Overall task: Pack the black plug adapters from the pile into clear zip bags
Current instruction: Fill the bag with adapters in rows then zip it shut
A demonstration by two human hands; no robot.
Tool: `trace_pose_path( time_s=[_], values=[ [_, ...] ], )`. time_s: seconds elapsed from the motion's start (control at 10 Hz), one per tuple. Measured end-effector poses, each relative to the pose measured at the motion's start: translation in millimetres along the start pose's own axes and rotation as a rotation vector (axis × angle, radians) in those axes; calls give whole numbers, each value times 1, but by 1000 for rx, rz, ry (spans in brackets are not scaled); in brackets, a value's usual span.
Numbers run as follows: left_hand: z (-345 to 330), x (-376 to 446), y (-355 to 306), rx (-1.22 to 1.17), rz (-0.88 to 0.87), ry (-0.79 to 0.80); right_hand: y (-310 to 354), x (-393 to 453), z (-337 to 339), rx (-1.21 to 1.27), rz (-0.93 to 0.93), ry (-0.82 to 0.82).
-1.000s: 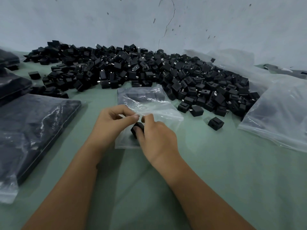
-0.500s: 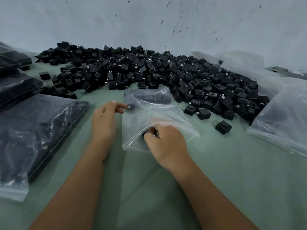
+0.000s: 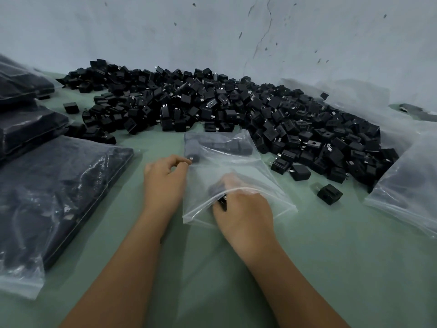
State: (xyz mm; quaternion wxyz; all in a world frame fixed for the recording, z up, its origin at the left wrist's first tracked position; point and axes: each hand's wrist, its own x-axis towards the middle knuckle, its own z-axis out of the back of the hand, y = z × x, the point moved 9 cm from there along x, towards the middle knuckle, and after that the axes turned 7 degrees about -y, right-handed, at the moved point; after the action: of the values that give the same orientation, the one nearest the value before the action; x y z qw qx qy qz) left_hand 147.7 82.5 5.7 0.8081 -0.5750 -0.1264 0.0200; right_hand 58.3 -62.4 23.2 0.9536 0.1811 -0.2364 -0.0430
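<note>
A clear zip bag (image 3: 238, 166) lies on the green table in front of the pile of black plug adapters (image 3: 236, 110). Several adapters rest at the bag's far end. My left hand (image 3: 165, 178) pinches the bag's left edge. My right hand (image 3: 241, 209) reaches into the bag's open mouth, its fingers under the plastic and curled round a black adapter (image 3: 220, 197). Two loose adapters (image 3: 328, 194) sit to the right of the bag.
Filled zip bags of adapters (image 3: 47, 197) are stacked at the left. A heap of empty clear bags (image 3: 406, 181) lies at the right. The pale wall (image 3: 212, 31) stands close behind the pile. The green tabletop (image 3: 354, 268) extends toward me.
My right hand has pushed the adapter from the bag's mouth deeper inside. My left hand moved from the mouth to the bag's left edge. The bag's mouth has spread wider.
</note>
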Motion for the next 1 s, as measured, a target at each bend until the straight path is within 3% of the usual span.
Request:
trace_pose_path(
  time_s=[0.2, 0.4, 0.5, 0.6, 0.9, 1.0],
  values=[
    [1, 3, 1, 96, -53, -4, 6, -10, 9, 79, -18, -11],
    [5, 6, 3, 181, -75, -50, 6, -12, -4, -17, -3, 152],
    [3, 5, 4, 222, -86, -26, 8, -6, -8, 65, -27, 153],
    [1, 4, 5, 268, -76, -6, -2, 16, -24, 47, -95, 200],
    [-2, 5, 17, 289, 14, 41, -13, 65, -53, -25, -29, 149],
    [-4, 6, 20, 307, 23, 51, -17, 67, -79, -106, -2, 233]
  ],
)
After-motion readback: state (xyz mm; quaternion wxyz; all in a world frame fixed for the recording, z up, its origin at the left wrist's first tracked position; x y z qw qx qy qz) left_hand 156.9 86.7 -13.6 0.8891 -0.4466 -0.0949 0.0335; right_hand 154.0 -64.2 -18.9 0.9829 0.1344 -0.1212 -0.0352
